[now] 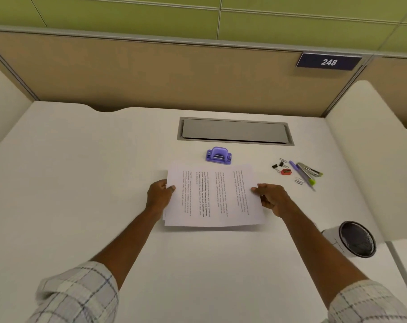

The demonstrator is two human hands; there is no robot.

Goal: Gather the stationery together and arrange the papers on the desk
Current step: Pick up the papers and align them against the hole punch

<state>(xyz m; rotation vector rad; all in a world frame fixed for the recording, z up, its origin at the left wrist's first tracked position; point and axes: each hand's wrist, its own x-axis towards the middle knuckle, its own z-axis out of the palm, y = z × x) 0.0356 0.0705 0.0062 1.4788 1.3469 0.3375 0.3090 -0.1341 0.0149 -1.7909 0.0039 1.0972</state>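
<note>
A stack of printed papers [213, 197] sits at the middle of the white desk [81, 171], turned sideways to me. My left hand [159, 198] grips its left edge, thumb on top. My right hand [271, 198] grips its right edge the same way. Just beyond the papers stands a purple hole punch [218, 155]. To the right lies a cluster of stationery: black binder clips [278, 166], a red sharpener [286, 172], a purple pen [295, 166], a stapler [309, 170], a green-tipped marker [310, 181] and paper clips [298, 181].
A grey cable hatch [235, 131] is set into the desk behind the punch. A black mesh pen cup [356, 238] lies on its side near the right front edge. White side dividers [360, 145] and a tan back panel [151, 73] enclose the desk.
</note>
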